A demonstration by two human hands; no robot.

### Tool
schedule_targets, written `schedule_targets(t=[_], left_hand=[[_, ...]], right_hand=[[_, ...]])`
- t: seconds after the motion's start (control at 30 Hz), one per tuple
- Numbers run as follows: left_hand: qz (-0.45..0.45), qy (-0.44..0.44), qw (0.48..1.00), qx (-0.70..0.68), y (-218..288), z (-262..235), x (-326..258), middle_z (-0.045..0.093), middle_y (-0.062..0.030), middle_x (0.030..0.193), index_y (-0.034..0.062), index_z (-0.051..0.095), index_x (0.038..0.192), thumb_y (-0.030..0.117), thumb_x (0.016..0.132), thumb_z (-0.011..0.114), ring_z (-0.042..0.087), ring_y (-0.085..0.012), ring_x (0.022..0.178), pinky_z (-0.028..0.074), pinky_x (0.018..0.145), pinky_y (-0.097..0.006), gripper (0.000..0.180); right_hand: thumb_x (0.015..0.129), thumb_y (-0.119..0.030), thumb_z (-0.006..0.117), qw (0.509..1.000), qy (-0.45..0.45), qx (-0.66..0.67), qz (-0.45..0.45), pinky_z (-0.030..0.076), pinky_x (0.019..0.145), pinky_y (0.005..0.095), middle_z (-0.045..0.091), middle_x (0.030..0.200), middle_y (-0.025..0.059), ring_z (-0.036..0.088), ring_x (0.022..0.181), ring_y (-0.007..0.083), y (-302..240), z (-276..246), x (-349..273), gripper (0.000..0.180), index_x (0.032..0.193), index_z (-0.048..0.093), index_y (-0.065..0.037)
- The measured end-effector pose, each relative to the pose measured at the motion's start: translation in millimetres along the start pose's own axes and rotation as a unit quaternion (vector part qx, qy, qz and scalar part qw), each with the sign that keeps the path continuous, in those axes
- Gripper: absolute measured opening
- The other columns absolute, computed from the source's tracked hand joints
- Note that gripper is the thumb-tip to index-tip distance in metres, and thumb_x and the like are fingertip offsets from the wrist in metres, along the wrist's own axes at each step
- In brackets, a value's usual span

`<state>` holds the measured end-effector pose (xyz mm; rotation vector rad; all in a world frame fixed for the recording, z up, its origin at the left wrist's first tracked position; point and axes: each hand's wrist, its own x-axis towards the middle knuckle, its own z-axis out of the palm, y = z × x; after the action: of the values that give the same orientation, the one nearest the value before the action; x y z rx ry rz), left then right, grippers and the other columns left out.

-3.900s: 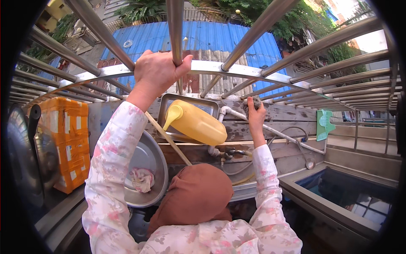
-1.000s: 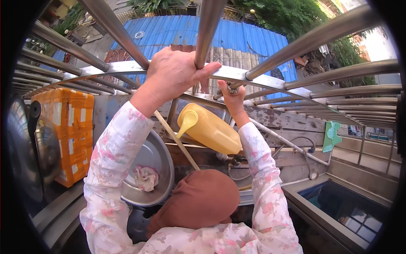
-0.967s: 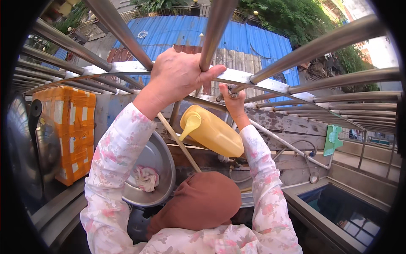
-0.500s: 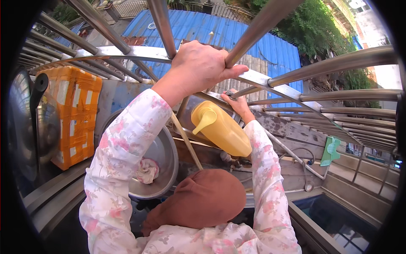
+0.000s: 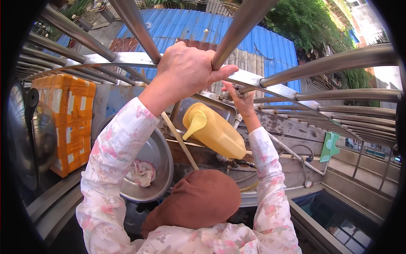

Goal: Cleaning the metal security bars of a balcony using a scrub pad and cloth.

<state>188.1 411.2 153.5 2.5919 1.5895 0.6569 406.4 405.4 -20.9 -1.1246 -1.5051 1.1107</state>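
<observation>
My left hand is closed over the flat metal crossbar of the railing, between two steel tubes, with the thumb lying along the bar. Lower and to the right, my right hand is wrapped around a grey steel wool scourer pressed to a railing tube. Part of the scourer is hidden by the fingers. Below both hands a yellow pump bottle lies tilted, its spout towards the left. Under its upper end sits a rectangular metal tray.
At left, a grey basin holds a crumpled cloth. A wooden stick leans between basin and bottle. An orange taped box stands far left. A white pipe and green plastic piece are at right.
My right hand has turned and shifted slightly up along the tube with the scourer. My left hand keeps its hold on the crossbar. The whole view has shifted a little.
</observation>
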Motion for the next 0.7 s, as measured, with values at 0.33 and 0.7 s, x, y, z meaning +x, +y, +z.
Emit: schedule_targets(t=[0.33,0.7], left_hand=[[-0.009,-0.011,1.000,0.016,-3.6,3.1,-2.2,0.059,0.0006,0.052,0.0177,0.068,0.063,0.060,0.091,0.052,0.058,-0.0192,0.048,0.042,0.059,-0.034,0.053],[-0.052,-0.125,0.991,0.009,2.3,-7.7,-0.3,0.068,-0.0044,0.066,0.0175,0.071,0.087,0.069,0.093,0.037,0.068,-0.0252,0.067,0.048,0.077,-0.037,0.062]], right_hand=[[0.083,-0.032,0.077,0.955,-0.216,-0.174,0.105,0.046,0.098,0.0394,0.065,0.120,0.0140,0.060,0.111,0.0288,126.5,1.0,-5.4,0.045,0.118,0.066,-0.006],[0.079,-0.024,0.077,0.942,-0.049,-0.307,0.124,0.051,0.073,0.0416,0.069,0.093,0.0204,0.066,0.088,0.0384,23.1,-44.9,-39.1,0.032,0.099,0.064,-0.003]])
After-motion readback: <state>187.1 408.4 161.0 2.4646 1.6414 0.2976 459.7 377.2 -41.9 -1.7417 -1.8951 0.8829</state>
